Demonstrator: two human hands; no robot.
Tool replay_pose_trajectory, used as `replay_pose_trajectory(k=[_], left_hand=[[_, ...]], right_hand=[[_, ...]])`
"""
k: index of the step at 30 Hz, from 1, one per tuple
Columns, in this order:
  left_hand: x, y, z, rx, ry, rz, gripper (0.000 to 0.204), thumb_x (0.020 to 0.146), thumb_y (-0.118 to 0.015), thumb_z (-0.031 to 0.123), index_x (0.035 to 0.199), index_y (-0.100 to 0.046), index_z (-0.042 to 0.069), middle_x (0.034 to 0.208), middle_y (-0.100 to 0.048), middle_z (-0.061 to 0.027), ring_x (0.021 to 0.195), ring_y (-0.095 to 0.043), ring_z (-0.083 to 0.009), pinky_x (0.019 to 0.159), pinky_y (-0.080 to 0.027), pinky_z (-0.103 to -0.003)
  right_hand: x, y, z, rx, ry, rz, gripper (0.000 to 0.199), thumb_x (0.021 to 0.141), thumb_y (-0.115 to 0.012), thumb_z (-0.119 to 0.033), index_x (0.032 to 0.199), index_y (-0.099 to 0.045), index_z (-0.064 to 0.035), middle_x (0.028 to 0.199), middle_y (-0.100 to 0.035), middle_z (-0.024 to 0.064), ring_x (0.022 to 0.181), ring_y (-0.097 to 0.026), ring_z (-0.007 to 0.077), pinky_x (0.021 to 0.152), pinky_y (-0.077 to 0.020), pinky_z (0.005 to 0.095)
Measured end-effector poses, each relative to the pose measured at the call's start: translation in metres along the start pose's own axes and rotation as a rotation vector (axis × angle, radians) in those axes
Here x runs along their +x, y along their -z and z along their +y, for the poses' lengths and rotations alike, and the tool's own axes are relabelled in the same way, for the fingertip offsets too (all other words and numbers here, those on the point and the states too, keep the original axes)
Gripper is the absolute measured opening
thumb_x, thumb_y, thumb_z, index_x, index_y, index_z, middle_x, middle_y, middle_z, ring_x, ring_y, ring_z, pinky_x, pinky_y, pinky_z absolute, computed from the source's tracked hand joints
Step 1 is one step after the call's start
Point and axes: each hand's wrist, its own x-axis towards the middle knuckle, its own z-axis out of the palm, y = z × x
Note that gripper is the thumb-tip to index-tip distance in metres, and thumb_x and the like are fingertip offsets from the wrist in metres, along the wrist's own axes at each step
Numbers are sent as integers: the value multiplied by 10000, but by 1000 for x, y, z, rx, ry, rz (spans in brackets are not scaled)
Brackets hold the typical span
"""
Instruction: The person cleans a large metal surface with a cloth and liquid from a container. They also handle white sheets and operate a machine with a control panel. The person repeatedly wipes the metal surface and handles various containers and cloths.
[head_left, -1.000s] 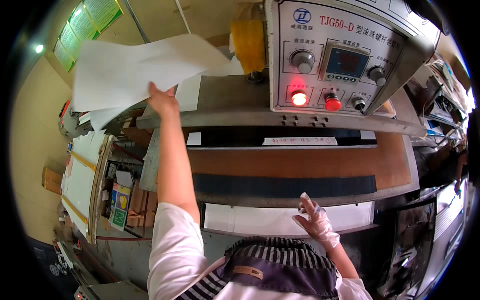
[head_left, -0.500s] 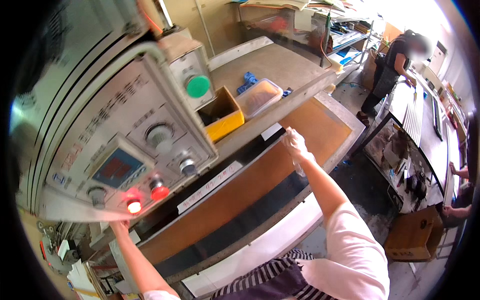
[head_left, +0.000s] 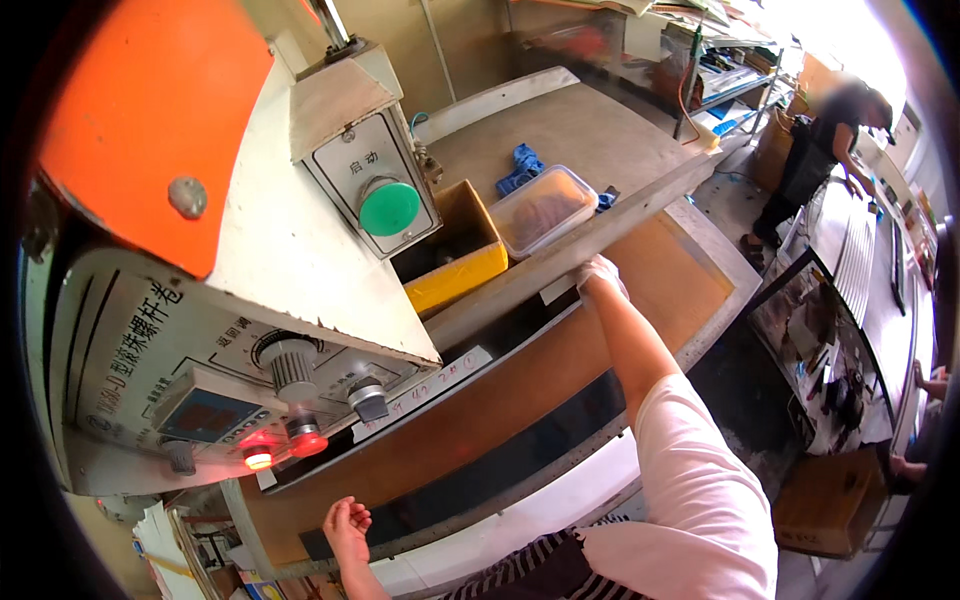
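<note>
The bare left hand [head_left: 348, 522] is in front of the control panel [head_left: 225, 355], fingers half curled, no object visible in it. The panel bears dark printed characters; its emblem [head_left: 101, 424] and display [head_left: 208, 412] are too blurred to read. Right of the panel, a dark strip [head_left: 490, 462] lies along the brown worktop [head_left: 665, 265]. Just beside the panel's right edge, a white label strip [head_left: 430, 390] carries reddish handwriting. The gloved right hand [head_left: 605, 275], farther right of the panel, is at the metal crossbar [head_left: 690, 190]; its fingertips are hidden, so its grip cannot be determined. Behind the panel, two printed characters mark the green button [head_left: 388, 208] housing; the contents of the yellow box [head_left: 460, 278] are indistinct.
</note>
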Motion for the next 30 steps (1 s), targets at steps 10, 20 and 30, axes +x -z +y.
replay_pose_trajectory(k=[10,20,30], left_hand=[[-38,-89,-48,-354,309,-399,397,997,-551,280,1222,-553,-47,1242,-611,-215,1166,-596,-326,1017,-485,-447],[-31,-144,-96,-974,362,-169,812,868,-645,591,1344,-433,-31,1341,-556,-184,1307,-490,-331,1127,-375,-522],[6,-87,-99,-611,303,-719,401,926,-628,319,1261,-564,109,1154,-667,-57,1030,-662,-229,829,-570,-389]], right_hand=[[-108,41,-3,-166,668,-188,711,695,-722,98,1314,-613,-237,1359,-565,60,1261,-528,261,1039,-447,326],[-344,120,-6,1222,-177,-287,312,750,-727,-155,1011,-673,7,894,-674,80,851,-641,188,786,-485,284],[-652,99,73,1223,-349,284,437,710,-726,-256,1073,-637,-30,934,-649,60,868,-621,162,803,-500,293]])
